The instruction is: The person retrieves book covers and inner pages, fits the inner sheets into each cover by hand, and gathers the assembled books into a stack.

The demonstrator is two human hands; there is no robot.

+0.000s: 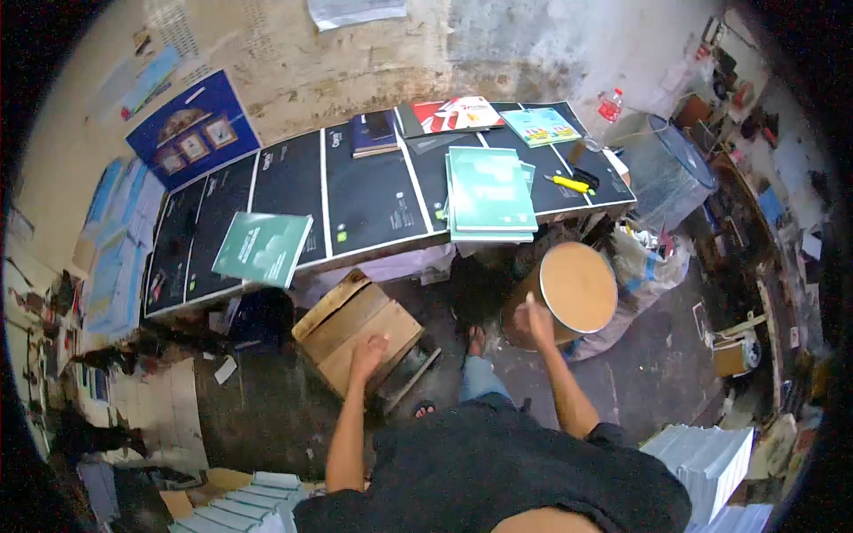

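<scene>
My left hand [369, 356], fingers curled in, hangs over a wooden stool or box [330, 354]; whether it touches the wood I cannot tell. My right hand [536, 322] is also closed, beside a brown drum with a round tan lid [579, 286]. Nothing shows in either hand. In front of me is a table covered in black printed panels [369, 200]. A single green book [263, 248] lies at its left front edge. A stack of green books [491, 191] sits right of the middle, with a yellow cutter [567, 184] to its right.
Farther back on the table lie dark blue books [374, 133], a red and white book [455, 115] and a colourful booklet [539, 126]. A plastic-wrapped barrel [668, 173] and a full sack [651, 258] stand at right. Paper stacks [702, 462] flank me.
</scene>
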